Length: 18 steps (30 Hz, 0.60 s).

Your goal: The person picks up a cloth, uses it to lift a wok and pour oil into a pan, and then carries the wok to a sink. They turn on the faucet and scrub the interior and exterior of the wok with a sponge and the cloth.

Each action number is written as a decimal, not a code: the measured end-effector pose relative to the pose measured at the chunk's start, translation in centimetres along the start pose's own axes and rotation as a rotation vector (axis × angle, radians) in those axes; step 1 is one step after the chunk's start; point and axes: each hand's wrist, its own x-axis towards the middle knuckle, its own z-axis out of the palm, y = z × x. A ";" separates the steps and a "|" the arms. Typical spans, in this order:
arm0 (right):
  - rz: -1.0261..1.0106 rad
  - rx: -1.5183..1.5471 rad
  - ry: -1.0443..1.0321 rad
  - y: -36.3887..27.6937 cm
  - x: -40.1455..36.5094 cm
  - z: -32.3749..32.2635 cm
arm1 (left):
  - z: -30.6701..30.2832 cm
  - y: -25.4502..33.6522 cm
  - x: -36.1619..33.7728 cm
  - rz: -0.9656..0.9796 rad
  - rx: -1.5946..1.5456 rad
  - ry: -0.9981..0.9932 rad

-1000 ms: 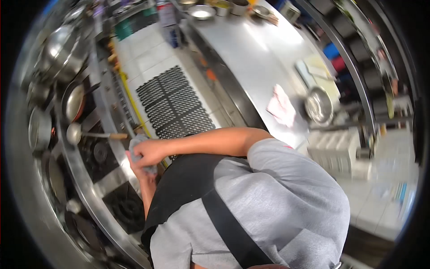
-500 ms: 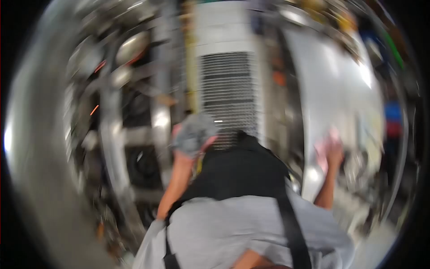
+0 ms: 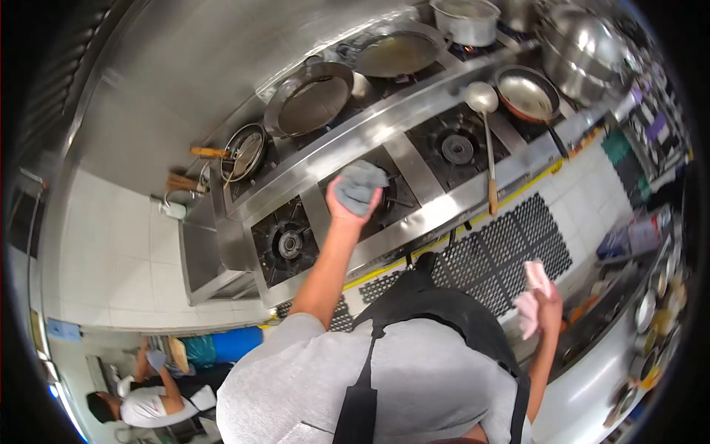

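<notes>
My left hand (image 3: 343, 207) grips a folded grey cloth (image 3: 361, 186) over the middle burner of the stove. Whether the cloth touches the steel beneath is hard to tell. Out to the right, my right hand (image 3: 548, 309) is closed around a pink cloth (image 3: 528, 314), which hangs above the floor beside the opposite counter. Left of the grey cloth lies a gas burner (image 3: 289, 243), and to its right is another burner (image 3: 456, 149). A long-handled ladle (image 3: 482, 99) rests across the stove's front, near a frying pan (image 3: 526, 90).
Along the back of the stove stand a wok (image 3: 309, 100), a wide pan (image 3: 399, 53) and a metal pot (image 3: 466, 24). A black perforated mat (image 3: 503, 244) covers the floor. Behind me on the right runs a steel counter (image 3: 584, 396). Another person (image 3: 151, 399) works at the lower left.
My view has swung round to face the stove, and the blur has cleared. My left hand has gone out over the burners with the grey cloth. The pink cloth stays in my right hand.
</notes>
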 end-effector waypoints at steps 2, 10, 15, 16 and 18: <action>-0.022 0.007 -0.206 -4.4 1.6 5.1 | -2.5 5.0 2.0 0.169 -0.048 0.121; 0.289 -0.027 -0.859 -12.7 7.3 15.4 | -10.2 18.0 8.6 0.566 -0.029 0.170; 0.235 -0.322 -0.609 -1.4 14.1 19.4 | -9.3 17.5 7.2 0.500 -0.006 0.491; 0.279 -0.280 -0.601 4.6 16.4 19.0 | -10.8 17.2 7.0 0.477 0.018 0.468; 0.150 -0.512 -0.452 9.7 18.1 20.4 | -13.4 16.8 6.1 0.433 -0.015 0.506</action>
